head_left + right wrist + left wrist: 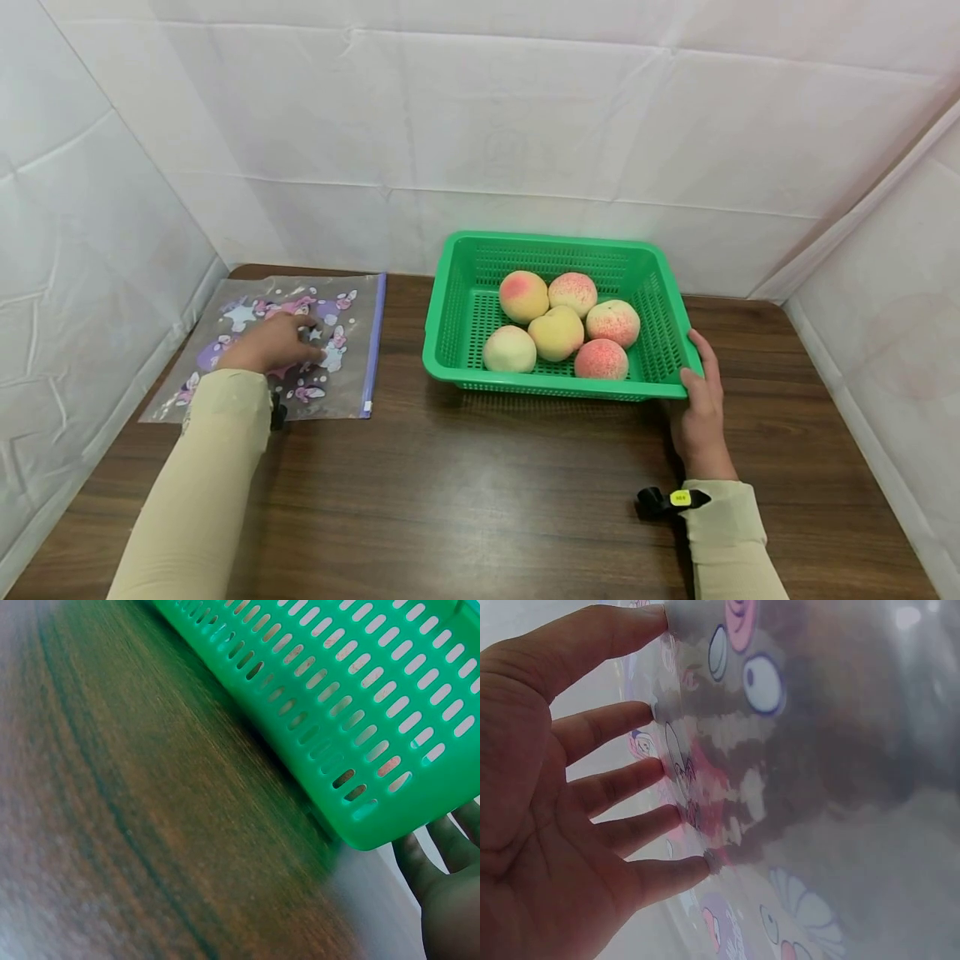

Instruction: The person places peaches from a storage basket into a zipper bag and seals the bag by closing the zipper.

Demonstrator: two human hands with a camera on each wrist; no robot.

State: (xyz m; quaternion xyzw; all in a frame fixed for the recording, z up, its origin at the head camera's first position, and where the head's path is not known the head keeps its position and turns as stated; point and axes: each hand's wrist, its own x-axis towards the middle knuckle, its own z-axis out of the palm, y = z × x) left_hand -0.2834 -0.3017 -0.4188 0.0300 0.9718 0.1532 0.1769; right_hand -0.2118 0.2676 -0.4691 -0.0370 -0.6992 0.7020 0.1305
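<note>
My left hand (274, 342) rests its fingertips on a clear zip bag (341, 396) with a purple zip edge and cartoon prints, which lies flat at the left. In the left wrist view the fingers (607, 787) are spread and nearly straight against the plastic. At the right, my right hand (702, 408) grips the near right corner of a green plastic basket (442, 333), thumb on the rim and fingers along the outer side. Several peaches lie in it, among them a yellow peach (557, 333), a red peach (602, 360) and a pale peach (510, 349).
Both things are on a dark brown wooden table (465, 500). White sheeting (420, 125) stands behind the basket and along both sides. A dark strap with a yellow tag (680, 498) is at the right wrist.
</note>
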